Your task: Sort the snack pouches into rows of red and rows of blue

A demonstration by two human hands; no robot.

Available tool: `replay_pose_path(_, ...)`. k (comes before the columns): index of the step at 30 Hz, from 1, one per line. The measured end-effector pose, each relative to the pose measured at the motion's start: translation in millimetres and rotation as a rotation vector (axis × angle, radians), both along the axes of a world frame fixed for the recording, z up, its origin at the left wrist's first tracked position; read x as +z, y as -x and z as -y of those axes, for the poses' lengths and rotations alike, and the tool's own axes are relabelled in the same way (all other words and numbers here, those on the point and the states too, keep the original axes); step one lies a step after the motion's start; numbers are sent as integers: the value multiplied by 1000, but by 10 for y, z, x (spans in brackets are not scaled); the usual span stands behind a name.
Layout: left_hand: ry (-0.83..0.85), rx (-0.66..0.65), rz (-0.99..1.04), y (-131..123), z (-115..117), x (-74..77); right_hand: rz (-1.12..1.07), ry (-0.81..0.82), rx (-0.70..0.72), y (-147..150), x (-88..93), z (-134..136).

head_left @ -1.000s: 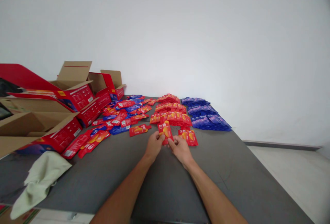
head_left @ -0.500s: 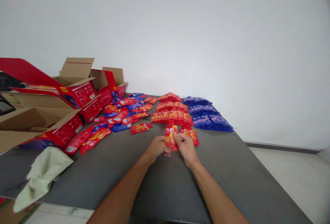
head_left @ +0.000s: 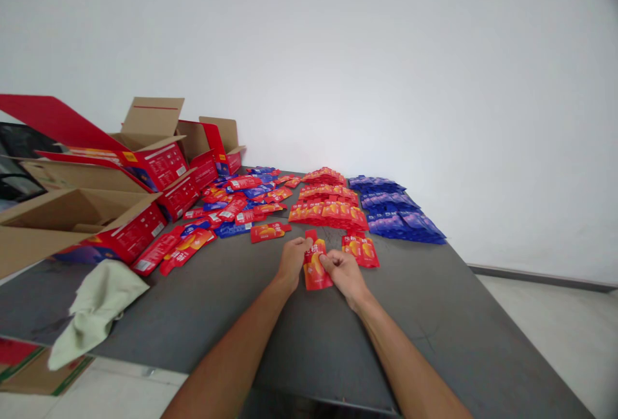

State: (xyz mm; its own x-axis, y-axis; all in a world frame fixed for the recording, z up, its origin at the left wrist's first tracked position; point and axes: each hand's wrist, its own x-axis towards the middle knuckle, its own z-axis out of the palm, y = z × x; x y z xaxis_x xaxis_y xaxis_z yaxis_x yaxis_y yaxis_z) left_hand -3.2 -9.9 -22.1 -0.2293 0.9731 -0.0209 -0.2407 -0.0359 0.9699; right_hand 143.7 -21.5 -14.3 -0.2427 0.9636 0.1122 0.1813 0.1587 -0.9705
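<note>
Between my hands is a red pouch (head_left: 315,272) with orange fruit printed on it, its narrow neck pointing away from me. My left hand (head_left: 291,262) grips its upper left edge near the neck. The thumb and fingers of my right hand (head_left: 344,273) pinch its right side. Just beyond my right hand, a small overlapping set of red pouches (head_left: 362,250) lies on the grey table (head_left: 299,342). Farther back are neat rows of red pouches (head_left: 328,212), with rows of blue pouches (head_left: 403,223) to their right.
Loose red and blue pouches lie in a heap (head_left: 232,203) on the left, and a single red pouch (head_left: 268,232) lies nearer. Several open red cartons (head_left: 130,232) stand at the far left. A pale green cloth (head_left: 99,303) hangs over the table's front edge.
My left hand has shifted up along the pouch toward its neck, and the pouch has come slightly nearer to me. My right hand still pinches its side. The view has shifted slightly.
</note>
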Motion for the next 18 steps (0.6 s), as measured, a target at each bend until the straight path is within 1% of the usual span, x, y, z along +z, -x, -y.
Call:
replay_pose_path(3,27,-56,12,-23,15,19,9,13,-47,-27,-47,-28)
replay_pose_path(7,170,-201,36,-101,76,59,40,-1,-171,-88,-67,-68)
replay_pose_path(9,188,-210,24,-146,94,46,81,-15,-195,-143,-46,-102)
replay_pose_path(11,164,-183,0,-185,81,13,157,-66,-196,-250,-5,-160)
replay_pose_path(13,145,-154,-55,-218,26,-26,276,-157,-221,-422,51,-238)
replay_pose_path(14,139,-145,-92,-236,-17,-45,352,-196,-294,-526,80,-278)
replay_pose_path(15,133,-141,-133,-258,-69,-64,456,-223,-336,-636,108,-315)
replay_pose_path(16,124,-142,-172,-286,-128,-82,569,-234,-340,-743,131,-345)
replay_pose_path(17,110,-154,-205,-321,-191,-102,674,-236,-306,-842,147,-366)
replay_pose_path(18,89,-164,-233,-362,-256,-123,766,-225,-232,-925,156,-378)
